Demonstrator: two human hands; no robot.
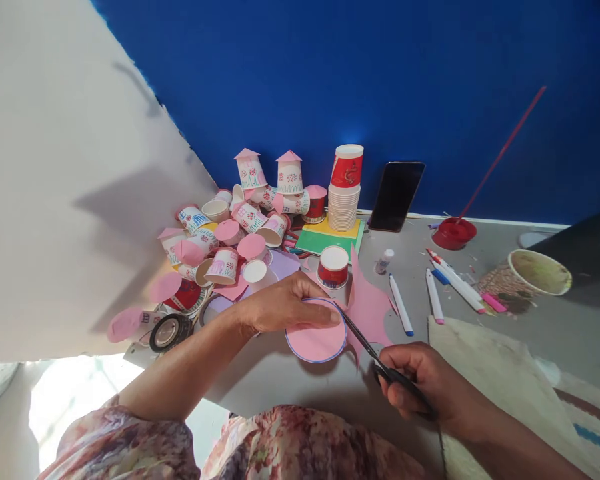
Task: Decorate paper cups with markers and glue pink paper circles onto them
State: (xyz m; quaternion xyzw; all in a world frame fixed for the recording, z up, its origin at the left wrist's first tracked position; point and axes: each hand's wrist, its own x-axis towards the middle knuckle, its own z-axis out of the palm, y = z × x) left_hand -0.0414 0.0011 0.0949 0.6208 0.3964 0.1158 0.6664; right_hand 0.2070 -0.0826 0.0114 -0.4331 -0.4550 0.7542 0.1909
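A blue wall (360,73) backs the grey counter (415,260), at which I observe one person in floral sleeves working. On the counter's left lies a heap of decorated paper cups (224,265), hand-drawn with flowers and grass, several capped in pink paper. A pale cloth (495,387) covers the near right. Behind the hands stands a stack of paper cups (344,207), the uppermost red and bearing a gold printed figure; any lettering there is too small to read. A scalloped pink offcut (370,310) lies just beyond the work. The right hand (415,380) is closed around the handles of black-handled scissors (363,339), blades at the disc's edge; their opening cannot be determined. The left hand (293,307) pinches the pink paper disc (313,341), thumb flat on top; the disc, outlined in blue, is held above the counter's front. A blue-ended white marker (401,305) lies to the right, near a small white-capped bottle (383,263).
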